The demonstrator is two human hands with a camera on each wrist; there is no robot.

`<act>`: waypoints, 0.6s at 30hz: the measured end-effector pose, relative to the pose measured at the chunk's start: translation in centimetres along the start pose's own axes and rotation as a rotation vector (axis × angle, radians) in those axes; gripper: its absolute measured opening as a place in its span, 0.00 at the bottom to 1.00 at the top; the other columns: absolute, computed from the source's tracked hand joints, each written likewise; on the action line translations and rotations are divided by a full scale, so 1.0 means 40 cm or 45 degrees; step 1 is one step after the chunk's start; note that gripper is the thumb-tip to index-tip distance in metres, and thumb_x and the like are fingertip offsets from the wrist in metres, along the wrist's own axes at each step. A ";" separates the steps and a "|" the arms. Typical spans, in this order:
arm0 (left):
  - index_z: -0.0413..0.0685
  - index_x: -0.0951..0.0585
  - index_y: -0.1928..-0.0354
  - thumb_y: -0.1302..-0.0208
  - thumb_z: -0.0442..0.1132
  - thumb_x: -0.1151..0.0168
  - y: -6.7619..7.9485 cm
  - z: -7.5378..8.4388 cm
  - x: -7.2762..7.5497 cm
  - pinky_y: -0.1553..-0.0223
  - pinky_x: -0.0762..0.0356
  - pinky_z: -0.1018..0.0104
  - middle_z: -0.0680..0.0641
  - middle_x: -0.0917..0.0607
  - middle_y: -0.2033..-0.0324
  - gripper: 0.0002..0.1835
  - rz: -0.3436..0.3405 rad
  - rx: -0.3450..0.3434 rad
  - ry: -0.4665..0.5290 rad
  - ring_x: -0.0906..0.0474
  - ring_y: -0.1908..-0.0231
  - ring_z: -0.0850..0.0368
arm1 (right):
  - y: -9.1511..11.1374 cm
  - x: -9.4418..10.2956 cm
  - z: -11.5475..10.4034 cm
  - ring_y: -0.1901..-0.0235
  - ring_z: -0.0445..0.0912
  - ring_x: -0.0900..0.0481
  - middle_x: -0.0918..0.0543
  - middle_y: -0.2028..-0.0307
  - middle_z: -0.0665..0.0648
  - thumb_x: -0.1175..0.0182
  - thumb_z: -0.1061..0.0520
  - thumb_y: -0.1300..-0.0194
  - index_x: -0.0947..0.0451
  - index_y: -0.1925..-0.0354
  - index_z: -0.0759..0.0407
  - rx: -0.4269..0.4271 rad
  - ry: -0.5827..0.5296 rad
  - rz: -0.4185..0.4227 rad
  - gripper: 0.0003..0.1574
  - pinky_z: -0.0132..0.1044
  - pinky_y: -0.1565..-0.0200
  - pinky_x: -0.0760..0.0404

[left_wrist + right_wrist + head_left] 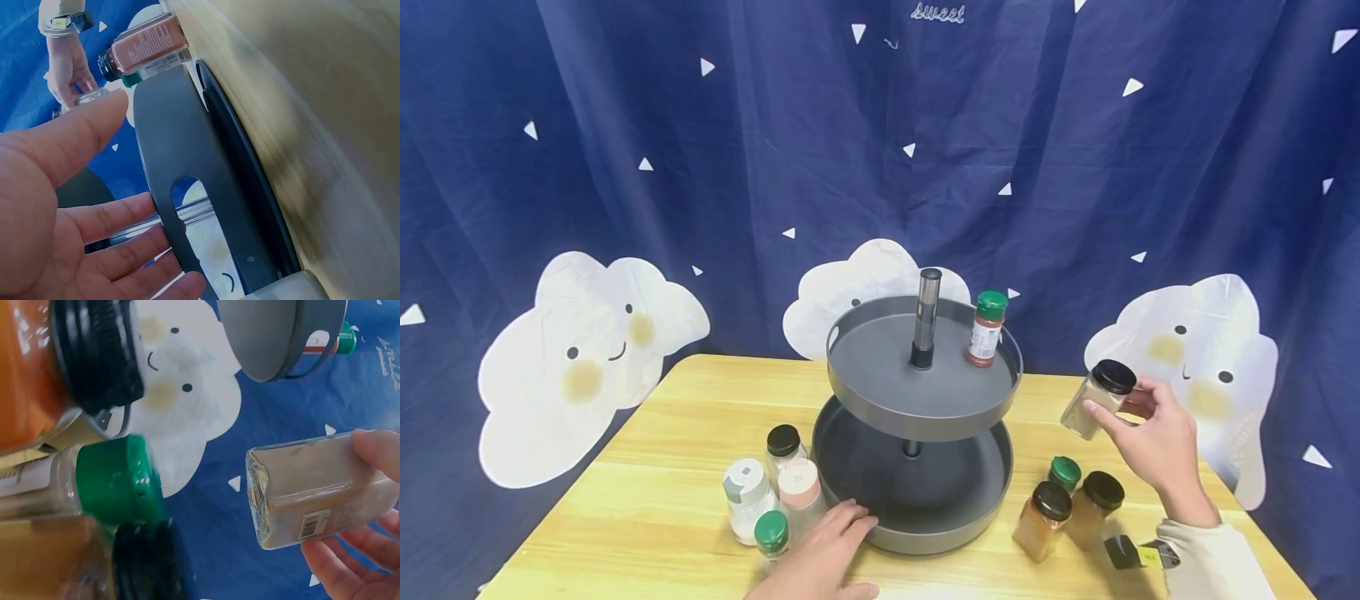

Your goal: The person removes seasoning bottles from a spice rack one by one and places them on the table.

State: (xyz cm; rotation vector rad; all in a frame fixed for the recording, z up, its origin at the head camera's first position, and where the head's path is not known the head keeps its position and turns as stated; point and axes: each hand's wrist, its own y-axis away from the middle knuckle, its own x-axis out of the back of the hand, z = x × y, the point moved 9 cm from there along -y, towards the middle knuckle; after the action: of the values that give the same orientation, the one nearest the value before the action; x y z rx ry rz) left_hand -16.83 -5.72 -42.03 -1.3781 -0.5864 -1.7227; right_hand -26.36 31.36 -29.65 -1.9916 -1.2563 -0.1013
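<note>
My right hand (1157, 437) grips a spice jar (1086, 408) with a black lid, tilted in the air right of the two-tier tray. Its light brown powder and a barcode label show in the right wrist view, where thumb and fingers hold the jar (319, 494) from both sides. Near the front left of the lower tier (925, 542), my left hand (823, 554) lies with fingers extended, fingertips right at the rim. A red-brown spice bottle (985, 333) with a green cap stands on the upper tier (865, 333), by its right edge.
On the right of the table stand an orange jar (1041, 525), a brown jar (1093, 504) and a green-capped bottle (1064, 472). Several jars, among them a white-lidded one (748, 500) and a pink-lidded one (800, 487), crowd the tray's left side. A blue curtain (820, 108) hangs behind.
</note>
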 end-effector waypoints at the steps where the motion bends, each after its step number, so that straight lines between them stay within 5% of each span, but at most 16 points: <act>1: 0.41 0.25 0.40 0.44 0.57 0.31 0.000 0.001 0.000 0.42 0.26 0.54 0.42 0.25 0.43 0.36 0.000 -0.001 -0.001 0.31 0.39 0.45 | 0.000 0.000 0.005 0.68 0.22 0.27 0.25 0.70 0.31 0.24 0.58 0.50 0.30 0.49 0.68 -0.002 0.008 -0.004 0.34 0.16 0.68 0.23; 10: 0.42 0.25 0.40 0.45 0.57 0.31 0.000 -0.002 -0.003 0.41 0.27 0.53 0.42 0.26 0.42 0.36 -0.024 0.011 0.017 0.32 0.38 0.45 | 0.005 -0.010 0.050 0.68 0.19 0.30 0.18 0.61 0.68 0.24 0.56 0.50 0.31 0.47 0.71 -0.005 0.058 -0.047 0.38 0.14 0.66 0.26; 18: 0.42 0.26 0.40 0.44 0.59 0.31 0.001 0.000 0.000 0.41 0.27 0.54 0.42 0.26 0.43 0.37 -0.019 -0.007 0.018 0.32 0.39 0.45 | 0.009 -0.011 0.076 0.70 0.17 0.31 0.18 0.59 0.70 0.24 0.54 0.50 0.32 0.45 0.71 -0.018 0.104 -0.058 0.40 0.16 0.65 0.29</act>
State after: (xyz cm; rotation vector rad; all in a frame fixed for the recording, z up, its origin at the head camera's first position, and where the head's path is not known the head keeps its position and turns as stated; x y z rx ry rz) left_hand -16.79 -5.72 -42.04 -1.3675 -0.5857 -1.7459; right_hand -27.26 32.87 -32.19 -1.9512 -1.2520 -0.2123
